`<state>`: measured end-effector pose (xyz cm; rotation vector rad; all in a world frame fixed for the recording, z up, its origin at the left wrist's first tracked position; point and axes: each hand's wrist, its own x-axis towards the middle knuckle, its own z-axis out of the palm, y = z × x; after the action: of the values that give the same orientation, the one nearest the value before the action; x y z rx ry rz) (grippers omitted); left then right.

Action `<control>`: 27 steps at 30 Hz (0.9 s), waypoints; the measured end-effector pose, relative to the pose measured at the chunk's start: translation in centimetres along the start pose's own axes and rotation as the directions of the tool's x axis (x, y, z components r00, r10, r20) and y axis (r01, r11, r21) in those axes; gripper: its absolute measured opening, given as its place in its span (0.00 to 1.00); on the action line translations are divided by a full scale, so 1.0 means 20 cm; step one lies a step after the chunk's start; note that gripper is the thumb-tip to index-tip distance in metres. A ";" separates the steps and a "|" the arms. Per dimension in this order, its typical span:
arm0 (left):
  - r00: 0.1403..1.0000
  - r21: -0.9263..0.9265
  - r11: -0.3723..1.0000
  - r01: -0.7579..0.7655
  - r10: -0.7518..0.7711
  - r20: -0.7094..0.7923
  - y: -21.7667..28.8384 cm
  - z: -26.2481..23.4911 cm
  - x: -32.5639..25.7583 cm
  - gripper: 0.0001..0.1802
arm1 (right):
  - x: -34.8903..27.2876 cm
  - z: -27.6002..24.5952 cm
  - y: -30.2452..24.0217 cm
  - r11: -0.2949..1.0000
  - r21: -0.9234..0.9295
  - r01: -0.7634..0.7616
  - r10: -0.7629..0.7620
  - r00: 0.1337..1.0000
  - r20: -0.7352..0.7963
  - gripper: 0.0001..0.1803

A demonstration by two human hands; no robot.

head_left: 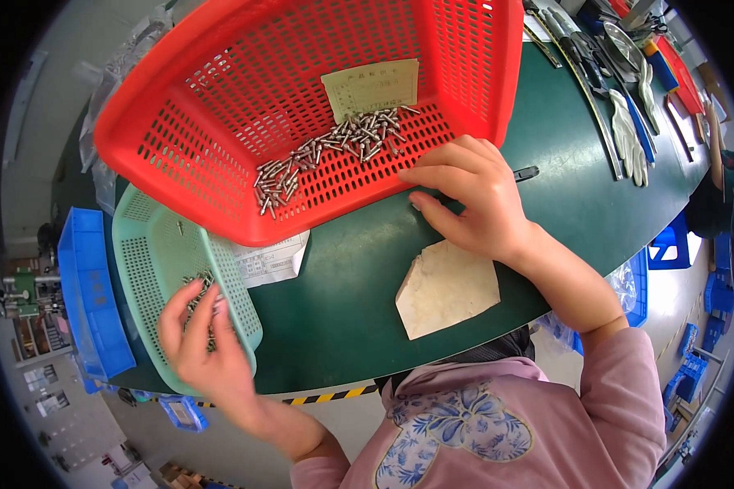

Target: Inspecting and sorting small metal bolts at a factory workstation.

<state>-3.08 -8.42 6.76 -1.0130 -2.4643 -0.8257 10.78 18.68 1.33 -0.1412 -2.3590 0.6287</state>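
Both my hands at the baskets of small metal pins on the green bench.

My right hand [471, 196] rests on the near rim of the red perforated basket [163, 122], fingers bent loosely and closed on nothing I can make out; the basket tilts up toward me, and a loose heap of small metal pins [334, 147] lies on its floor below a pale paper slip [371, 85]. My left hand [200, 342] reaches into the pale green basket [143, 261], fingertips pinched together among a smaller scatter of pins [197, 287], though whether one is caught between them I cannot tell. A printed sheet [273, 259] lies between the baskets, and a worn beige pad [447, 287] sits on the green table [342, 310] just below my right wrist.
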 end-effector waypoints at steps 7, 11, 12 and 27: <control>0.974 0.195 0.956 0.220 -0.227 0.012 -0.17 -0.09 -0.08 0.14 | 0.18 0.11 0.11 0.982 -0.177 0.064 -0.053 0.996 0.069 0.08; 0.999 0.012 0.999 0.043 -0.043 -0.010 0.07 0.00 -0.01 0.15 | 0.25 0.13 0.12 0.929 -0.240 0.283 -0.221 0.942 0.253 0.09; 0.999 -0.091 0.995 0.032 -0.028 0.043 0.16 0.06 0.02 0.14 | 0.26 0.14 0.13 0.910 -0.261 0.322 -0.254 0.931 0.260 0.10; 0.558 -0.475 -0.317 0.821 0.269 0.785 0.30 0.52 -0.02 0.18 | 0.00 0.00 -0.10 0.938 0.222 0.267 -0.264 0.963 -0.048 0.14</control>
<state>0.50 1.37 0.96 -0.7647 -1.9156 -3.8936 10.80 16.99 2.25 0.2696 -2.2176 0.7519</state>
